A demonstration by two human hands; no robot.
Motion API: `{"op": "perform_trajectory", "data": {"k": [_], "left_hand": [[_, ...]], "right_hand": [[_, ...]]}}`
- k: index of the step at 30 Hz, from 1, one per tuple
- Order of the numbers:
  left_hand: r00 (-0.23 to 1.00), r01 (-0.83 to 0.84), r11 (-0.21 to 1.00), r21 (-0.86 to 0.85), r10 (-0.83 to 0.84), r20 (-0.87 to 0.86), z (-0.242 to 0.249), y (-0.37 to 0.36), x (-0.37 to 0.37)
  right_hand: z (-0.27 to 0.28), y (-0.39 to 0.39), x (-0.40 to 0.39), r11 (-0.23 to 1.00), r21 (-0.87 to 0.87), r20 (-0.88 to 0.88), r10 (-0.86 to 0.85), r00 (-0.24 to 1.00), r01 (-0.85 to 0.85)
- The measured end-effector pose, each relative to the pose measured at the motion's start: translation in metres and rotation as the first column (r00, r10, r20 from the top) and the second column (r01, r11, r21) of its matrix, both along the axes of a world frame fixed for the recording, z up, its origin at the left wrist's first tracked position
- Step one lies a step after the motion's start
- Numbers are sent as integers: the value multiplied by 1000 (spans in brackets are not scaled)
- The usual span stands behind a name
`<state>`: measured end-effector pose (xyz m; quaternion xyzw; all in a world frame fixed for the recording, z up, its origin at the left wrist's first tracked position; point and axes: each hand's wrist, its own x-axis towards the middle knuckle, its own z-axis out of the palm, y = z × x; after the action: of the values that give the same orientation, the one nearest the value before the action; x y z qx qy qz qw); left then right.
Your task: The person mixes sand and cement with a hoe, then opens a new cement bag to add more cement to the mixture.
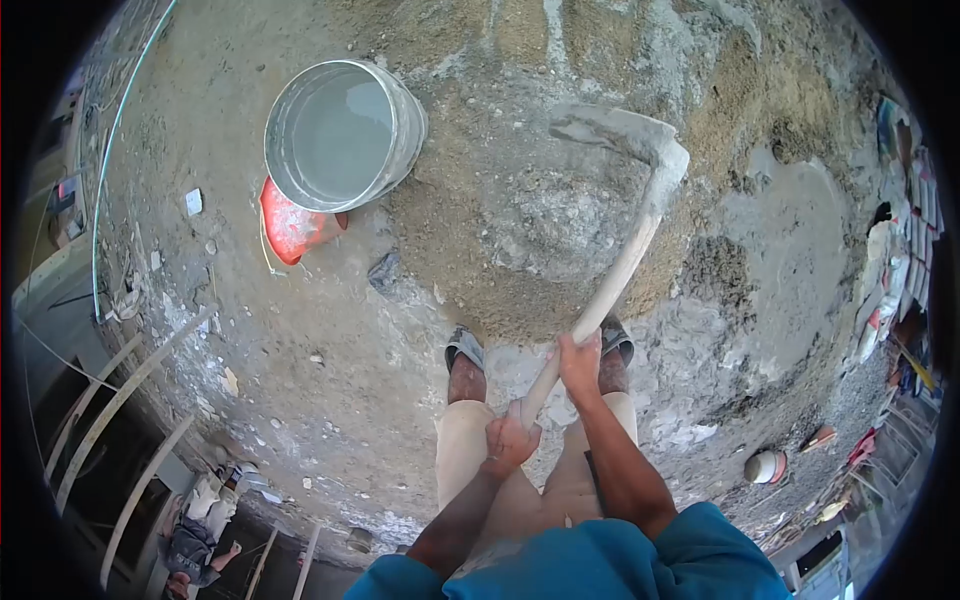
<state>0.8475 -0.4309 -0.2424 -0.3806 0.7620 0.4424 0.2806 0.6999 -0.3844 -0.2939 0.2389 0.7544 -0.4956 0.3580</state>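
Both hands are closed around the pale wooden handle of a hoe [622, 262]. My left hand [512, 440] grips close to the handle's lower end. Further up the shaft, my right hand [579, 362] is wrapped round it. The hoe's broad blade, caked with grey cement, is at the far end, above a grey heap of sand and gravel mix [555, 225]. The handle slants up and to the right, away from my body. My feet stand on either side of it, at the heap's near edge.
A large bucket [405, 130] of greyish water stands at the upper left, a red container [290, 225] beside it. Wet mortar [800, 260] spreads at the right. A small pot [765, 467] lies lower right. Wooden poles [130, 390] and another person [200, 540] are at the lower left.
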Motion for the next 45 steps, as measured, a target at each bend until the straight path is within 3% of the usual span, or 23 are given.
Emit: {"op": "perform_trajectory", "data": {"k": [4,7,9,10,11,12,13,15,16,17,19,22,24,27,28,29,31,32,34,36,39,44,45], "left_hand": [[991,-4,1000,-14,2,-137,-63,-57,-149],[976,-57,997,-57,44,-212,-71,-83,-206],[999,-35,999,-15,36,25,-53,-85,-212],[991,-52,998,18,49,126,-42,-78,-183],[994,99,986,-135,-91,63,-29,-68,-150],[996,83,980,-180,-74,53,-16,-58,-121],[990,140,962,-234,-137,29,-3,-46,-93],[985,-116,987,-112,129,116,14,-12,-28],[976,-66,991,-120,89,198,27,4,-11],[949,6,982,-191,54,309,28,29,13],[962,-94,990,-110,119,247,41,40,-17],[958,-283,959,-17,282,-61,-10,43,-102],[899,-302,952,-54,266,-349,-54,24,-205],[868,-263,958,-113,184,-461,-84,-31,-402],[849,-269,949,-167,151,-506,-90,-43,-458],[822,-241,947,-215,81,-564,-96,-54,-504],[844,-150,970,-193,24,-536,-95,-69,-564],[829,-187,961,-206,41,-558,-103,-62,-578],[862,-24,994,-110,-35,-505,-109,-45,-566],[902,-51,994,-94,6,-431,-112,-22,-521],[932,6,999,-39,-19,-361,-122,5,-441],[981,10,981,193,28,-190,-95,24,-297],[990,-30,979,203,58,-132,-84,27,-270]], "right_hand": [[-77,-44,-159,924,218,-203,356,912,-313],[-106,-97,-240,759,486,-63,524,849,-432],[-102,-99,-210,702,402,56,622,781,-588],[-104,-93,-168,835,335,41,449,892,-436],[-130,-80,-119,813,369,-20,491,871,-450],[-104,-76,-85,895,367,-10,277,961,-254],[-86,-63,-56,882,338,22,341,940,-328],[-24,-41,-9,963,172,53,201,978,-208],[-36,-19,33,931,279,-128,280,952,-236],[-27,2,47,955,141,-73,274,959,-262],[-3,10,21,973,129,-99,207,973,-193],[6,-2,-109,978,47,76,197,977,-201],[-49,-17,-201,960,189,-306,257,917,-206],[-61,-70,-377,992,-9,-502,104,858,-126],[-82,-83,-431,972,191,-721,234,653,-137],[-79,-91,-473,964,208,-735,266,624,-166],[-58,-96,-523,805,528,-557,568,606,-269],[-55,-90,-541,776,507,-477,615,627,-375],[-42,-67,-510,793,455,-321,571,756,-406],[-91,-44,-485,697,648,-292,600,745,-307],[-107,-19,-456,665,592,-105,624,774,-456],[-160,14,-393,768,565,-21,378,925,-301],[-150,14,-360,708,614,13,433,901,-349]]}}
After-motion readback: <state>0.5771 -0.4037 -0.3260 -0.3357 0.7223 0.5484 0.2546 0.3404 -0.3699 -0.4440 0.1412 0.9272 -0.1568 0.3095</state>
